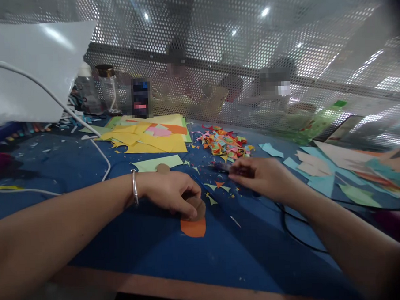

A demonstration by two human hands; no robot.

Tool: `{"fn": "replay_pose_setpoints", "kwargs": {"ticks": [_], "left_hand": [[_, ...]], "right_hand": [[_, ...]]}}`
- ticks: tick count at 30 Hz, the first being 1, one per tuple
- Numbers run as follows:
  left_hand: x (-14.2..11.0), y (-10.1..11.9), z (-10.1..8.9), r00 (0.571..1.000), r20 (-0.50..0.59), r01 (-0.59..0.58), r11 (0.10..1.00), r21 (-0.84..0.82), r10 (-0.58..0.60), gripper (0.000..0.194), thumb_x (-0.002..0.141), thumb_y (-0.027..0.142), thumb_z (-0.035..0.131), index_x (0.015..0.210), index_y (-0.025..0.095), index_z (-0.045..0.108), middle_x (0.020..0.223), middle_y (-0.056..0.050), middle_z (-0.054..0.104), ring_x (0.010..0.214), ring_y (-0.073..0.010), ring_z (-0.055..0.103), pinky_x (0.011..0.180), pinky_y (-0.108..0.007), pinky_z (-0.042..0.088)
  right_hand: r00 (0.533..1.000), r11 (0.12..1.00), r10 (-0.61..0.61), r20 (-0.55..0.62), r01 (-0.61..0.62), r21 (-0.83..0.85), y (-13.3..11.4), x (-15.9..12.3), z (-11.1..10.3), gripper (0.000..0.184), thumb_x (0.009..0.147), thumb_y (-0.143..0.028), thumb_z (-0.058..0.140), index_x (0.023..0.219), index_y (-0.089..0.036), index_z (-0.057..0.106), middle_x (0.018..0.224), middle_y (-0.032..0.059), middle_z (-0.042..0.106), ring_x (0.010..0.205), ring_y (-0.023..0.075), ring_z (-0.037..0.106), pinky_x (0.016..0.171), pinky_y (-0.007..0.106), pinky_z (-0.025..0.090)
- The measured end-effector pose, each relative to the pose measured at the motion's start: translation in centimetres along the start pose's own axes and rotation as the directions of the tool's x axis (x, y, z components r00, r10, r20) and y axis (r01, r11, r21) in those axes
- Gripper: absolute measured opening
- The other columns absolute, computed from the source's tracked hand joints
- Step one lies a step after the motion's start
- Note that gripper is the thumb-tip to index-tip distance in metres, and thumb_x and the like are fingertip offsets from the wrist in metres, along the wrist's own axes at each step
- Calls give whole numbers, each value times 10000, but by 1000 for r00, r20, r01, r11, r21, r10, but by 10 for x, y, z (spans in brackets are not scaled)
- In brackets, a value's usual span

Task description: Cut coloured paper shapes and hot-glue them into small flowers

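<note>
My left hand [170, 191], with a silver bracelet at its wrist, is closed on a round brown cardboard piece [199, 209]. Beneath that piece an orange paper piece [193, 228] with a rounded lower edge shows on the blue tabletop. My right hand [259, 174] is held to the right, its thumb and fingers pinched together near a heap of coloured paper scraps [224, 142]. Something dark and blurred is at those fingertips; its kind cannot be made out. Behind my left hand a small brown disc [163, 168] lies on a pale green paper strip [147, 164].
Yellow paper sheets [153, 143] lie at the back. Blue, green and peach paper offcuts [323, 175] spread at right. A white cable [102, 156] crosses the left; a black cable [284, 226] runs under my right arm. Bottles [107, 90] and a phone [141, 99] stand before a perforated screen.
</note>
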State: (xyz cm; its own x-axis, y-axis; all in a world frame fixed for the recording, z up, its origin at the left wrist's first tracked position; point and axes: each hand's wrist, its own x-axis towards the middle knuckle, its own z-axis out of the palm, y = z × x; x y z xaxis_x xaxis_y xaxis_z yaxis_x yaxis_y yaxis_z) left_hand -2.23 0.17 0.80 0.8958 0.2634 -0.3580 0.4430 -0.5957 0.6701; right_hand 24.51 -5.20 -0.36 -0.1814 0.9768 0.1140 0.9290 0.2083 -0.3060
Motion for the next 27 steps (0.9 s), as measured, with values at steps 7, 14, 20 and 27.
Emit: {"fn": "replay_pose_setpoints", "kwargs": {"ticks": [7,14,20,27], "left_hand": [[-3,7,0,1000,20,17,1000,-2,-17,170,815,327,632,792,183,545,704,31,576,611,-100,513,544,-220,341],[-2,3,-1,1000,15,-11,1000,13,11,169,820,309,638,774,182,537,674,34,533,601,-104,514,539,-231,346],[-2,3,-1,1000,15,-14,999,39,13,177,829,315,634,766,185,531,660,33,527,599,-106,509,537,-228,359],[-2,3,0,1000,8,-6,998,59,5,166,825,315,633,778,182,544,677,27,550,622,-108,518,553,-226,363]], "right_hand": [[977,966,-48,210,100,-241,-32,-6,8,194,819,-195,555,947,-202,702,880,56,725,762,202,642,662,281,416],[984,963,-55,170,98,-252,-24,-4,10,143,852,-243,581,941,-217,691,843,37,721,714,179,643,623,260,405],[997,958,-29,76,49,-282,-8,-30,4,378,930,-558,519,963,-222,691,742,37,693,650,198,642,556,277,402],[994,884,-82,78,109,-454,-7,-42,10,320,971,-464,501,905,-194,658,849,75,721,704,218,688,581,296,438]]}}
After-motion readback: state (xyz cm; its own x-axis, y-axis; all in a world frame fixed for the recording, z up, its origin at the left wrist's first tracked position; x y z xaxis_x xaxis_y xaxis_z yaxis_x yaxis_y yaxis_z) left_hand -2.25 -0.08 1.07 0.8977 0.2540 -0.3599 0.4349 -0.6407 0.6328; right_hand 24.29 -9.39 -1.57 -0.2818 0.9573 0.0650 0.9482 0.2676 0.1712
